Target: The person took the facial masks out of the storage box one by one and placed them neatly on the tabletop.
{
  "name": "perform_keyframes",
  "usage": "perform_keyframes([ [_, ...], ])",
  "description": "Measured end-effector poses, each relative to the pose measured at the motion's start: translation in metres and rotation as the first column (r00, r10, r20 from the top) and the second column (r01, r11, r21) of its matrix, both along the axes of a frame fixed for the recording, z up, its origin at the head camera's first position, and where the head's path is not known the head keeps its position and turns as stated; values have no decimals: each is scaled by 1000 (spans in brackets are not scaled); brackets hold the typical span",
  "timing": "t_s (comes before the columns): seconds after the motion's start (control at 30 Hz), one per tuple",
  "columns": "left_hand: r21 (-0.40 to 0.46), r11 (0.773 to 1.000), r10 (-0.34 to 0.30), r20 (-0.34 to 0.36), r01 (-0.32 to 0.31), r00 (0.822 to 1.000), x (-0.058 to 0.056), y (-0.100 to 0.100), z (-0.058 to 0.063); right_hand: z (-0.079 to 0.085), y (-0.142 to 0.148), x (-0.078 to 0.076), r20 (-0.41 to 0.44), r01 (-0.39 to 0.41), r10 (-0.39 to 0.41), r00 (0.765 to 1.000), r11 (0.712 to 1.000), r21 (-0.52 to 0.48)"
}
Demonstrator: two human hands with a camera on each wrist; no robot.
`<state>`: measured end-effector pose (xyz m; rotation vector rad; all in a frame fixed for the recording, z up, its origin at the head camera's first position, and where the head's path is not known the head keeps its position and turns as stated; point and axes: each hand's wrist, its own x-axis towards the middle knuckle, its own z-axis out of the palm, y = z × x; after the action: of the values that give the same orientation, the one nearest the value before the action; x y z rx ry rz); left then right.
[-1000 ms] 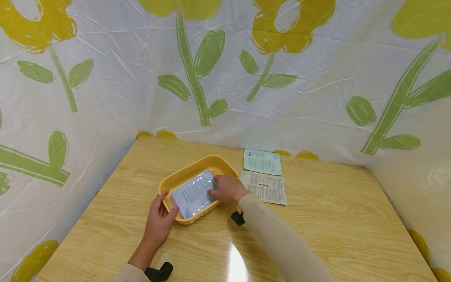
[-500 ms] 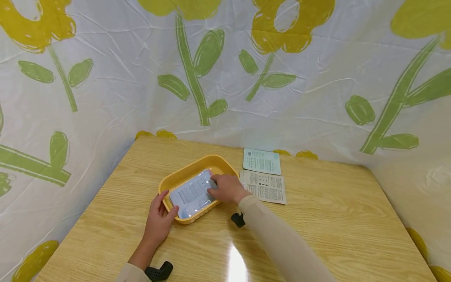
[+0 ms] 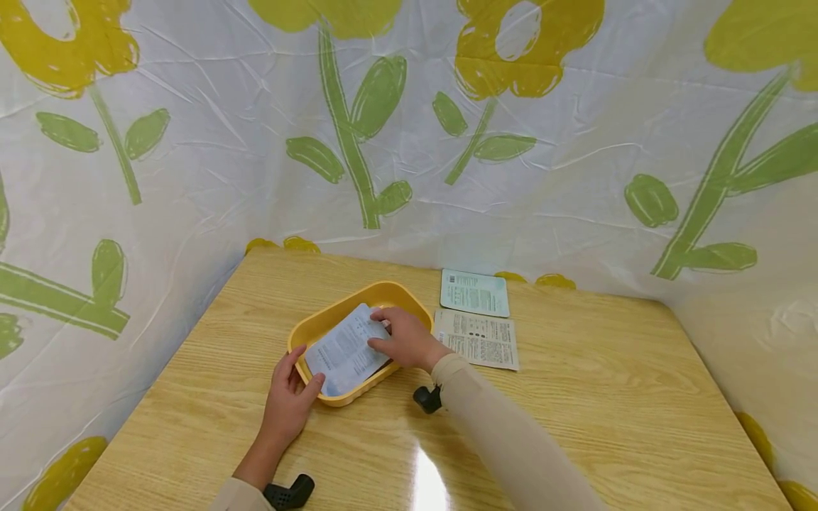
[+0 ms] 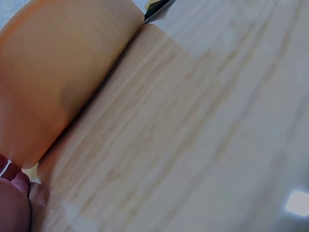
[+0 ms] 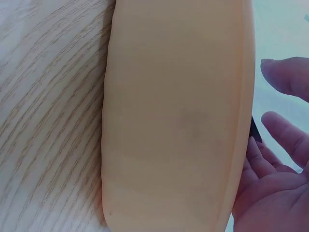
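Observation:
In the head view, a yellow plastic tray (image 3: 345, 311) sits on the table with a flat pale blue printed sachet (image 3: 345, 351) in it. My left hand (image 3: 290, 401) grips the tray's near left corner, thumb at the front rim and fingers over the left side. At the tray's right end, my right hand (image 3: 409, 341) reaches over the rim and pinches the sachet's right end between thumb and fingers. A dark edge shows beneath the sachet near that hand. The right wrist view has the tray's outer wall (image 5: 178, 116), with the right thumb (image 5: 287, 77) beyond its rim.
Right of the tray, a mint green sachet (image 3: 475, 292) lies at the back of the table. In front of it is a beige printed sachet (image 3: 488, 341), partly behind the right hand. A flower-print cloth (image 3: 422, 142) hangs around the wooden table (image 3: 575, 397).
The right hand has shifted slightly left and away from me with the sachet. The sachet's far end now reaches nearer the tray's back rim, its glare gone. The left hand has stayed put.

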<state>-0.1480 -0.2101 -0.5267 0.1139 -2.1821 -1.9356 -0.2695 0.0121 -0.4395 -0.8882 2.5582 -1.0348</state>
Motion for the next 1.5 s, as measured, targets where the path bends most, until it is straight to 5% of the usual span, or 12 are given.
perform_keyframes([
  [0.63, -25, 1000, 6, 32, -5, 999, 1, 0, 0, -1, -9, 8, 49, 9, -11, 999, 999, 37],
  [1.5, -15, 1000, 7, 17, -6, 1000, 0, 0, -1, 3, -24, 20, 32, -114, 112, 993, 990, 82],
])
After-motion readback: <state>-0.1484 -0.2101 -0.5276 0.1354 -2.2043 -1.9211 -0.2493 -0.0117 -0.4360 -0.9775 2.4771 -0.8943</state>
